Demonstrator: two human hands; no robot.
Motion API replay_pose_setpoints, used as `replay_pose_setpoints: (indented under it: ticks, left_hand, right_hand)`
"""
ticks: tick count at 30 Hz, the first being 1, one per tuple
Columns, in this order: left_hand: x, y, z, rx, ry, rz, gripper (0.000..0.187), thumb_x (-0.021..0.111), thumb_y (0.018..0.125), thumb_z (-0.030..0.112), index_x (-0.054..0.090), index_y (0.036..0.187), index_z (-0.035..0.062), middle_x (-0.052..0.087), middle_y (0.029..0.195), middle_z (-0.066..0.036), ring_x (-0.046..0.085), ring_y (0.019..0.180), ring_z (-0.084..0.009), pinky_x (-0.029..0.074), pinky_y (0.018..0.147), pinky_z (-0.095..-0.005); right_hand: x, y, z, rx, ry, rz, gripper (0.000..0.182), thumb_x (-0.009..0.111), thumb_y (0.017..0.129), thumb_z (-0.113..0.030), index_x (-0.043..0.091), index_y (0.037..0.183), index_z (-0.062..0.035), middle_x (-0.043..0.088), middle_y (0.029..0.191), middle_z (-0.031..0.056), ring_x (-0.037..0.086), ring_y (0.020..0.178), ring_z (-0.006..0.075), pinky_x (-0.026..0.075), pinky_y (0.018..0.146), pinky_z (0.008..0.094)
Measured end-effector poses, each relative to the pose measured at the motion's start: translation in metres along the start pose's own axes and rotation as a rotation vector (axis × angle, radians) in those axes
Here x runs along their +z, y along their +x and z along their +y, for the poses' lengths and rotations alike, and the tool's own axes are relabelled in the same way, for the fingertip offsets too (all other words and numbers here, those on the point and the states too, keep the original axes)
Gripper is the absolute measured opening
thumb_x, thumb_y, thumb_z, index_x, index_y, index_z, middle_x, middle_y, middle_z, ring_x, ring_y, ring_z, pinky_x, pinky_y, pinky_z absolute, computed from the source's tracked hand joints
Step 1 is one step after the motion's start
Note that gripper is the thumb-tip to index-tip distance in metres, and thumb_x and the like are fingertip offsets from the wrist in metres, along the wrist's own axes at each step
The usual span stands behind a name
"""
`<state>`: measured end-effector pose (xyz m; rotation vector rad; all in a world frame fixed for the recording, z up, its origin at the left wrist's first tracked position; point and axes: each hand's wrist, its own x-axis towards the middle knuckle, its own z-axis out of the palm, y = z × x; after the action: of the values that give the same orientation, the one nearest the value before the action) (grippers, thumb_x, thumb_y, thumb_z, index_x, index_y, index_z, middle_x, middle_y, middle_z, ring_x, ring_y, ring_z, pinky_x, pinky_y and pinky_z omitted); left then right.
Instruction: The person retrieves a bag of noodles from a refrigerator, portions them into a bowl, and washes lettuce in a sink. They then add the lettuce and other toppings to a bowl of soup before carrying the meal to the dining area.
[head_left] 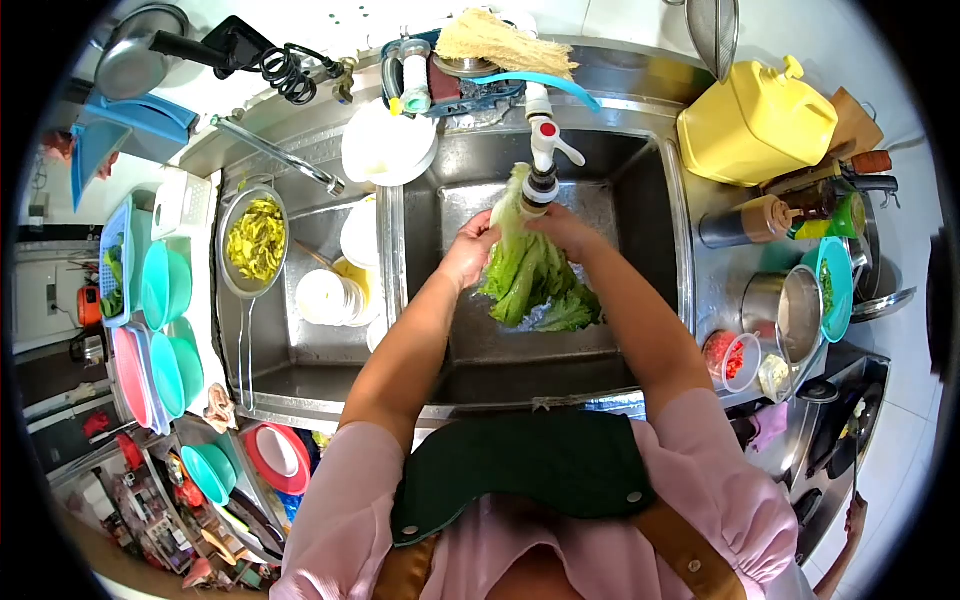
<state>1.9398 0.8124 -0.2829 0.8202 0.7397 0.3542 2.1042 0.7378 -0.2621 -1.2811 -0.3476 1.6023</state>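
Note:
Under the white tap (pixel 545 150) in the right-hand sink basin, I hold a leafy head of green lettuce (pixel 525 265). Its pale stem end points up beside the tap's nozzle, and the leaves hang down toward the basin floor. My left hand (pixel 472 248) is closed on the lettuce's left side. My right hand (pixel 563 232) grips it from the right, just below the nozzle, with its fingertips partly hidden by the leaves. Bluish-white water shows around the lower leaves.
A strainer of yellow-green chopped vegetables (pixel 256 240) and stacked white bowls (pixel 330 298) occupy the left basin. A yellow jug (pixel 757 122), bottles and a steel pot (pixel 785 305) line the right counter. Another person's hand (pixel 856 515) is near a wok (pixel 845 440) at lower right.

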Motion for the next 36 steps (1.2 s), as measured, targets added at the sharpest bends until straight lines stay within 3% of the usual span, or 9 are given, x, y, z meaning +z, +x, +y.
replay_pose_setpoints:
  ticks: [6,8,12,22,24,28,30,33,36]
  left_hand:
    - [-0.013,0.010,-0.004,0.190,0.458,-0.059,0.016,0.043,0.085,0.003,0.052,0.097,0.0036,0.055,0.081,-0.003,0.050,0.068,-0.0084,0.042,0.061,-0.0198]
    - [-0.012,0.005,0.016,0.028,0.804,0.001,0.015,0.044,0.084,0.005,0.053,0.095,0.0027,0.058,0.079,-0.005,0.053,0.065,-0.0114,0.043,0.059,-0.0220]
    - [-0.013,0.008,0.031,-0.226,0.663,-0.057,0.024,0.059,0.075,0.023,0.056,0.085,0.0013,0.056,0.066,-0.005,0.050,0.056,-0.0101,0.041,0.049,-0.0242]
    - [0.000,-0.006,0.044,-0.099,0.753,-0.370,0.023,0.061,0.072,0.005,0.054,0.094,0.0007,0.058,0.085,-0.002,0.051,0.075,-0.0083,0.041,0.070,-0.0222]
    - [0.002,-0.008,0.046,-0.111,0.721,-0.419,0.023,0.060,0.072,0.003,0.053,0.094,0.0010,0.057,0.087,-0.001,0.051,0.079,-0.0080,0.040,0.073,-0.0222]
    - [-0.009,-0.003,0.032,-0.119,0.476,-0.343,0.027,0.057,0.071,-0.001,0.052,0.097,0.0020,0.057,0.090,-0.001,0.051,0.081,-0.0088,0.039,0.076,-0.0227]
    - [-0.012,0.004,0.016,0.006,0.383,-0.191,0.030,0.056,0.069,-0.003,0.050,0.098,0.0027,0.057,0.089,-0.002,0.052,0.079,-0.0092,0.040,0.074,-0.0224]
    - [-0.006,0.007,0.014,-0.021,0.385,-0.101,0.031,0.056,0.069,-0.003,0.051,0.098,0.0030,0.057,0.088,-0.003,0.052,0.076,-0.0094,0.041,0.071,-0.0229]
    - [-0.002,0.008,0.010,-0.031,0.703,-0.076,0.033,0.057,0.067,-0.003,0.050,0.099,0.0019,0.057,0.085,-0.004,0.052,0.073,-0.0101,0.042,0.067,-0.0233]
  right_hand:
    - [-0.018,0.020,0.013,-0.097,-0.540,-0.078,0.052,0.072,0.060,-0.014,0.051,0.106,-0.0018,0.055,0.103,0.0093,0.052,0.092,0.0187,0.040,0.082,0.0304]
    - [-0.009,-0.003,-0.005,-0.081,-0.599,-0.076,0.050,0.071,0.060,-0.012,0.051,0.105,-0.0009,0.055,0.103,0.0094,0.052,0.091,0.0189,0.039,0.082,0.0305]
    - [-0.018,0.006,0.002,-0.073,-0.575,-0.184,0.052,0.071,0.058,-0.012,0.050,0.105,-0.0005,0.054,0.101,0.0108,0.050,0.093,0.0207,0.038,0.084,0.0302]
    - [-0.015,-0.007,-0.008,-0.105,-0.949,-0.239,0.055,0.071,0.058,-0.022,0.050,0.105,-0.0012,0.057,0.096,0.0120,0.053,0.089,0.0210,0.042,0.079,0.0318]
    - [-0.022,0.005,-0.005,0.059,-1.132,0.146,0.053,0.068,0.057,-0.022,0.052,0.103,-0.0034,0.058,0.095,0.0131,0.055,0.085,0.0232,0.042,0.076,0.0293]
    - [-0.050,0.028,0.017,-0.051,-0.817,-0.008,0.054,0.067,0.060,-0.019,0.049,0.107,-0.0002,0.058,0.095,0.0130,0.056,0.083,0.0222,0.044,0.073,0.0302]
    - [-0.044,0.017,0.022,-0.024,-0.336,-0.073,0.038,0.060,0.069,-0.009,0.051,0.104,0.0001,0.057,0.094,0.0093,0.055,0.084,0.0173,0.044,0.074,0.0296]
    - [-0.007,-0.007,0.004,0.096,-0.116,-0.109,0.039,0.062,0.066,-0.007,0.053,0.103,-0.0002,0.057,0.095,0.0089,0.055,0.084,0.0180,0.043,0.075,0.0291]
    - [-0.010,0.002,0.014,0.023,-0.474,-0.138,0.043,0.064,0.062,-0.007,0.052,0.104,-0.0008,0.057,0.096,0.0092,0.054,0.084,0.0184,0.043,0.076,0.0295]
